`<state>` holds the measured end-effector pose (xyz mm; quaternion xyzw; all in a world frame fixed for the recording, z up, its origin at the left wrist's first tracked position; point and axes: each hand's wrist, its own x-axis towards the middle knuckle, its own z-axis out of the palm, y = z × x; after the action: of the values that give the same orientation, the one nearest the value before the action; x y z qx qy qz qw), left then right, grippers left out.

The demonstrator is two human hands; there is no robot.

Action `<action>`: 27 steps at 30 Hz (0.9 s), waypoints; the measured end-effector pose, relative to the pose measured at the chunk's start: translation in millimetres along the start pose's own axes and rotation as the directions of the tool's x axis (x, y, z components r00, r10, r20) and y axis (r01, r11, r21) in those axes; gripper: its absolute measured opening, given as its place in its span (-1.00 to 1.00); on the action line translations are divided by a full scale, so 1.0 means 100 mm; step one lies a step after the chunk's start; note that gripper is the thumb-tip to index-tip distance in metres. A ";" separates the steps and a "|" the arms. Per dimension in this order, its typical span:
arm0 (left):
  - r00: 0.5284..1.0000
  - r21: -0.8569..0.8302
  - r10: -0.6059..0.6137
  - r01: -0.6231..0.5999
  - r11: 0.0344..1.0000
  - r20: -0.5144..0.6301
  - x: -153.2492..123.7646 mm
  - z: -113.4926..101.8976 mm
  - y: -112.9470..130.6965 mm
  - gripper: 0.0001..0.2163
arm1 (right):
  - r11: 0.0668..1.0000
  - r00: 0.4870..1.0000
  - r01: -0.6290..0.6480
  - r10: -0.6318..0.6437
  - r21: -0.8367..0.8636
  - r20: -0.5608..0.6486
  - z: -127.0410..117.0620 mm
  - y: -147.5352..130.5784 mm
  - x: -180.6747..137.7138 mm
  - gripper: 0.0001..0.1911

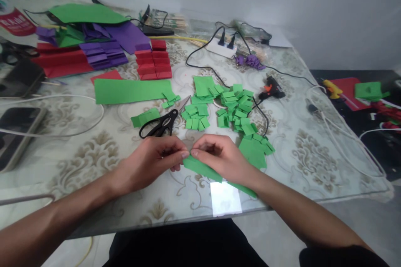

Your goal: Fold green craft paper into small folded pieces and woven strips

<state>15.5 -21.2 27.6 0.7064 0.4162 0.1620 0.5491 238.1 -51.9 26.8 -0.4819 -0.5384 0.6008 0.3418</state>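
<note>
Both hands meet low at the middle of the glass-topped table. My left hand and my right hand pinch the near end of a green paper strip, fingertips touching at its top edge. The strip runs down and to the right under my right hand and wrist. Black-handled scissors lie just beyond my left hand. Several small green paper squares lie in heaps behind my right hand.
A long green sheet, red folded stacks and purple paper lie further back. A black glue gun and a white power strip with cables lie at the right. A phone lies at the left edge.
</note>
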 end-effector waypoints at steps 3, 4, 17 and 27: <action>1.000 0.016 -0.005 0.004 1.000 0.021 0.00 0.01 0.01 -0.78 | 0.999 0.999 0.030 -0.030 -0.037 0.019 0.01 0.03 0.00 -0.86; 1.000 0.017 -0.005 0.004 1.000 0.028 -0.01 0.02 0.01 -0.78 | 0.997 0.999 0.040 -0.039 -0.063 0.023 0.01 0.05 0.00 -0.87; 0.999 0.011 -0.029 0.029 1.000 0.025 -0.01 0.00 0.02 -0.78 | 0.992 0.998 0.055 -0.059 -0.117 -0.030 -0.02 0.06 0.00 -0.89; 1.000 -0.031 0.000 0.001 1.000 0.019 -0.02 0.01 0.01 -0.79 | 0.992 0.997 0.078 -0.080 -0.100 -0.017 0.03 0.06 -0.01 -0.89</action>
<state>15.4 -23.0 28.1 0.6991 0.4084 0.1615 0.5642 235.9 -55.0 20.9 -0.4828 -0.5827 0.5541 0.3468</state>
